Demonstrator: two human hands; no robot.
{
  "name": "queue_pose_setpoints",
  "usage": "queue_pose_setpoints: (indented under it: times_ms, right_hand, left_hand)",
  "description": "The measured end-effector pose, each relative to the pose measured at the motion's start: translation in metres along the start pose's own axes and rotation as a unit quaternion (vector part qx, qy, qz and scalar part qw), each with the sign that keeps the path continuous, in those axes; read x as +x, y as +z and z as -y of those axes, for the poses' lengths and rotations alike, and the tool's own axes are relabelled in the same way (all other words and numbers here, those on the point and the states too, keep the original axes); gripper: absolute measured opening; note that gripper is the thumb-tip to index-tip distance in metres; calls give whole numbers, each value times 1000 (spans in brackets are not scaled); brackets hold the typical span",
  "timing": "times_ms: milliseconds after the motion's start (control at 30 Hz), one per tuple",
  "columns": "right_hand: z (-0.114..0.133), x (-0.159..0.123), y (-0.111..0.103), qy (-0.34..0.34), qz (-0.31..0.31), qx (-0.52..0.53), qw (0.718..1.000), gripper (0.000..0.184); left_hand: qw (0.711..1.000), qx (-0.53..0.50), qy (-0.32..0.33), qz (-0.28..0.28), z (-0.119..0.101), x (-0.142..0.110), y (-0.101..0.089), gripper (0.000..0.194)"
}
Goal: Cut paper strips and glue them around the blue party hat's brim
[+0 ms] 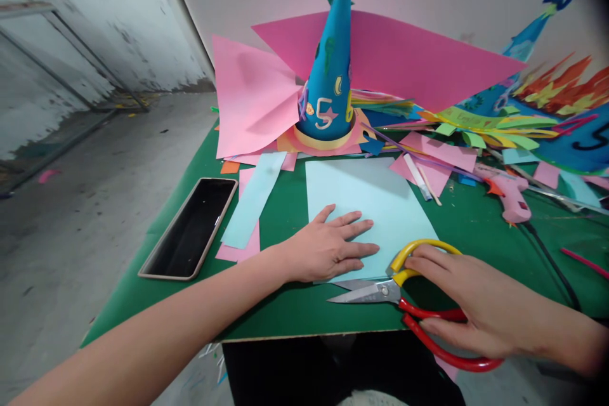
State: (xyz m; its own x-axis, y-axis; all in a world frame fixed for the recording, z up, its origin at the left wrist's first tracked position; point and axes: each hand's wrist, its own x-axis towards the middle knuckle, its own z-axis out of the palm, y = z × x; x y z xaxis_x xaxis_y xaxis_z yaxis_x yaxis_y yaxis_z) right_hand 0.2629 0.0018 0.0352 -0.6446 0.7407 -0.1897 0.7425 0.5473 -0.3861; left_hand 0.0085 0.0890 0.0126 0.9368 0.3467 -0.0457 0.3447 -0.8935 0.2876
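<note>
My left hand (pixel 328 246) lies flat with fingers spread on a light blue paper sheet (pixel 368 200) in the middle of the green table (pixel 285 304). My right hand (pixel 471 295) rests over the handles of a pair of scissors (pixel 409 295) with one yellow and one red handle, fingers curled around the red one. The scissors lie on the table near its front edge, blades closed and pointing left. Their tip sits just below my left hand.
A phone (pixel 190 228) lies face up at the left. A blue party hat (pixel 330 76) marked 5 stands on pink paper (pixel 252 101) at the back. A pink glue gun (pixel 511 196), paper scraps and more decorated hats crowd the right side.
</note>
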Motion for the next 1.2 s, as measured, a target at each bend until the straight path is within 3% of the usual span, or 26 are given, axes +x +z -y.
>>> queue_pose_setpoints:
  times_ms: [533, 667, 800, 900, 1000, 1100, 1200]
  right_hand:
    - [18, 21, 3, -35, -10, 5, 999, 46]
    - [13, 4, 3, -39, -46, -30, 998, 47]
    - [-10, -31, 10, 5, -129, -31, 991, 50]
    - [-27, -48, 18, 77, -197, 13, 977, 48]
    - [-35, -49, 22, 137, -235, 97, 957, 42]
    - [-37, -37, 21, 180, -229, 200, 936, 41]
    - [-39, -23, 17, 175, -215, 289, 916, 42]
  left_hand:
    - [1000, 4, 1, 10, -1, 1, -1, 38]
    - [1000, 6, 0, 10, 0, 0, -2, 38]
    - [1000, 29, 8, -8, -2, -2, -3, 36]
    - [996, 76, 0, -46, -11, -1, -2, 30]
    - [990, 111, -59, -71, -26, 3, -2, 28]
    - [988, 90, -113, -46, -39, 8, -6, 29]
    - [984, 41, -174, -7, -47, 14, -12, 26]
